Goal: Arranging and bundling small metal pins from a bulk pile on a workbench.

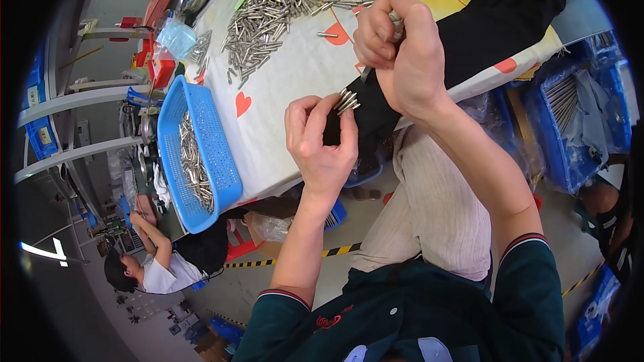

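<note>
My left hand (318,144) is closed in a pinch on a small bundle of short metal pins (348,101), held just above a black cloth (469,40). Higher and to the right, my right hand (410,53) is curled into a fist. A bit of something pale shows between its fingers, and a thin grey tip (365,75) shows below it; what the fist holds is mostly hidden. A large pile of similar metal pins (288,3) spreads over the patterned tablecloth (268,104) beyond my hands. One loose pin (327,35) lies apart from the pile.
At the left table edge stands a blue perforated basket (225,167) with many pins inside. Blue crates (560,161) with long metal rods stand at right. A person (164,268) sits at another bench on the left; another person's knee (599,201) shows at far right.
</note>
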Motion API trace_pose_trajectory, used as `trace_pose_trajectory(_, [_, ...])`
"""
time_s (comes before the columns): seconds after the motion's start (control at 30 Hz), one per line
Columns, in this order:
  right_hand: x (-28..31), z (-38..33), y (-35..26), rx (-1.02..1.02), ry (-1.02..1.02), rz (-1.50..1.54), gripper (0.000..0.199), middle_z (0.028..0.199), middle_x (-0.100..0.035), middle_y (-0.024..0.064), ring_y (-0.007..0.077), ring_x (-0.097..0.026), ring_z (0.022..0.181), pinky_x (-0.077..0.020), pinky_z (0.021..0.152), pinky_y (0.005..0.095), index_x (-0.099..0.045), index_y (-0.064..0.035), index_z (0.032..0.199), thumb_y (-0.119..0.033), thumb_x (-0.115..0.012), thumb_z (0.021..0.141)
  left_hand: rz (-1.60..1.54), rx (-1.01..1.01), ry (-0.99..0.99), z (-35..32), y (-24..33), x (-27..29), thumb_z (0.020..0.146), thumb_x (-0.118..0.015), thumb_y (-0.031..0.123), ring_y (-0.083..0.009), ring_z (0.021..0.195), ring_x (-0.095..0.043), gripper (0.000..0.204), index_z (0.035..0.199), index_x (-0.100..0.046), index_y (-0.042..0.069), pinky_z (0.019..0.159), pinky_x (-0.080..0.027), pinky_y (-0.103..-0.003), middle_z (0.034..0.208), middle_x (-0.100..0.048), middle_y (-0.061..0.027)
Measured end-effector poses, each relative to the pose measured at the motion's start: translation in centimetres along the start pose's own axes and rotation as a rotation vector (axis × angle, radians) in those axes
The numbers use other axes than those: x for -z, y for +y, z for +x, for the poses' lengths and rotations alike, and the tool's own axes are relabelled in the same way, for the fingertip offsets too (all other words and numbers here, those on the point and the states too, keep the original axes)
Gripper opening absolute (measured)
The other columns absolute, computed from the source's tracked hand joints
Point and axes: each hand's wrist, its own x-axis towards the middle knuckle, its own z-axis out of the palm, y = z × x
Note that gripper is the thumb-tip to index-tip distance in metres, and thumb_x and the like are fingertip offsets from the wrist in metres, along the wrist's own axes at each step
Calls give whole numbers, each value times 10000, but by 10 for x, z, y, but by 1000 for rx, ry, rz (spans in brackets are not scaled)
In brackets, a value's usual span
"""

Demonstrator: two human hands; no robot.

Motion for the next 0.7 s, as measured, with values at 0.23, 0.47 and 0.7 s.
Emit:
trace_pose_trajectory(0.23, [-3, -3, 0, -95, -45, 7, 296, 528, -295, -17, 78, -206, 474, -198, 460, 248, -325, -93, 665, -248, -321, 916, -21, -48, -32, -1, -1, 1, 675, -683, -40, -204, 677, -509, 198, 865, -676, 14, 598, -418, -314, 789, -546, -75])
trace_pose_trajectory(0.47, [-2, -5, 6, -69, -11, 6, 290, 527, -297, -16, 79, -203, 475, -197, 461, 249, -325, -91, 663, -241, -326, 911, -35, -76, -31, 0, -2, 0, 678, -682, -48, -202, 667, -510, 196, 862, -679, 19, 589, -414, -307, 790, -563, -66])
trace_pose_trajectory(0.7, [-1, -2, 9, -61, -38, 95, 335, 499, -319, -20, 61, -227, 448, -188, 420, 245, -368, -65, 625, -234, -390, 913, -19, -70, -42, 0, -2, 1, 676, -683, -43, -203, 670, -511, 194, 859, -678, 22, 614, -411, -312, 793, -564, -62])
